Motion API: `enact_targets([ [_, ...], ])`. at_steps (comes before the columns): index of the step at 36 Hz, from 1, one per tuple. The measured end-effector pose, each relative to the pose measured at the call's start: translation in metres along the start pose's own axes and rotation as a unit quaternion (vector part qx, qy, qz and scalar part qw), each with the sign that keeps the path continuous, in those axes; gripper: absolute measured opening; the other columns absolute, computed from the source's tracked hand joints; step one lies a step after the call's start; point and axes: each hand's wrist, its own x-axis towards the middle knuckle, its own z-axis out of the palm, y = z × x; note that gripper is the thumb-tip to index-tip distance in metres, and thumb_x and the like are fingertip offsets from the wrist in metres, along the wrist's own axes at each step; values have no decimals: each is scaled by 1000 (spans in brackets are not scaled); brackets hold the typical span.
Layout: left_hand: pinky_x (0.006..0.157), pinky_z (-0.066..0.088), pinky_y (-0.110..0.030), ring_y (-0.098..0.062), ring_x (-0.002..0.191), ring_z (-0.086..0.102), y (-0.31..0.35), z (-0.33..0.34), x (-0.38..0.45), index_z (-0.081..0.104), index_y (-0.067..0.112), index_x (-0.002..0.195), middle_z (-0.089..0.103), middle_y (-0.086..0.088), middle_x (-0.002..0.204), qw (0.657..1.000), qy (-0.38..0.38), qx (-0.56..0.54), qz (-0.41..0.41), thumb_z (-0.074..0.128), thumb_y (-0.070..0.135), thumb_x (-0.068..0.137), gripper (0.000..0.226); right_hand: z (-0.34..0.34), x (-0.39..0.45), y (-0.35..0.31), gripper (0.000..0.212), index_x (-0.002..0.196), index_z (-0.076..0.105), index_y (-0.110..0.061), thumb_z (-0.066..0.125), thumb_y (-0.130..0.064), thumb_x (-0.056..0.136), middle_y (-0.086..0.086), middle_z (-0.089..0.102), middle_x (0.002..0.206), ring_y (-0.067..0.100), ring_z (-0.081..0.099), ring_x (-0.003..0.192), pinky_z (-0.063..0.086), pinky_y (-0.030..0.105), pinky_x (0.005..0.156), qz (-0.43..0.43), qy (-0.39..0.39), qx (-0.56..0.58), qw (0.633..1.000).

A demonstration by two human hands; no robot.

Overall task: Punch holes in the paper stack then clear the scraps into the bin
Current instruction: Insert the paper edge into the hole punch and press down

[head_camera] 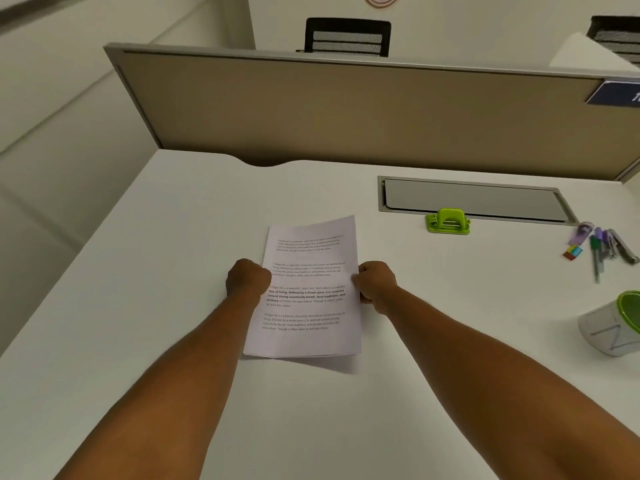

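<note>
A stack of printed white paper (pixel 308 254) is held just above the white desk (pixel 173 237), its near edge casting a shadow. My left hand (pixel 247 282) grips the stack's left edge and my right hand (pixel 375 284) grips its right edge, both with fingers curled. A small green hole punch (pixel 448 221) sits on the desk to the far right of the paper, well apart from both hands. A small grey bin with a green rim (pixel 613 323) stands at the right edge of the view.
Several pens, a stapler and small coloured items (pixel 602 245) lie at the right. A grey cable hatch (pixel 474 199) is set into the desk behind the punch. A beige partition (pixel 346 112) closes off the back of the desk.
</note>
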Motion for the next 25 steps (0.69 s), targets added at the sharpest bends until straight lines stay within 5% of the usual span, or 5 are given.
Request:
enact_targets([
  [12, 56, 39, -25, -14, 60, 48, 56, 32, -15, 60, 12, 82, 58, 0, 78, 992, -30, 26, 122, 55, 7, 89, 11, -63, -13, 21, 12, 80, 60, -5, 53, -2, 89, 15, 70, 99, 33, 71, 87, 63, 43, 70, 21, 33, 99, 994],
  [17, 69, 41, -28, -21, 83, 56, 91, 60, -31, 64, 17, 96, 67, -3, 101, 981, -55, 17, 187, 58, 11, 89, 11, -100, -21, 44, 12, 92, 62, -2, 50, -1, 92, 13, 70, 101, 31, 72, 85, 62, 39, 65, 54, 46, 141, 987],
  [21, 79, 45, -29, -28, 105, 61, 122, 83, -44, 66, 15, 113, 66, -6, 118, 969, -88, 25, 228, 58, 11, 90, 24, -129, -29, 59, 19, 78, 58, -7, 48, 2, 92, 11, 73, 95, 28, 73, 81, 61, 35, 60, 74, 52, 185, 979],
  [25, 84, 47, -31, -28, 108, 61, 151, 103, -59, 67, 14, 114, 66, -8, 120, 959, -126, 22, 251, 58, 11, 93, 24, -156, -36, 74, 16, 87, 62, -4, 48, 3, 92, 11, 75, 92, 26, 75, 77, 59, 30, 55, 106, 42, 248, 962],
])
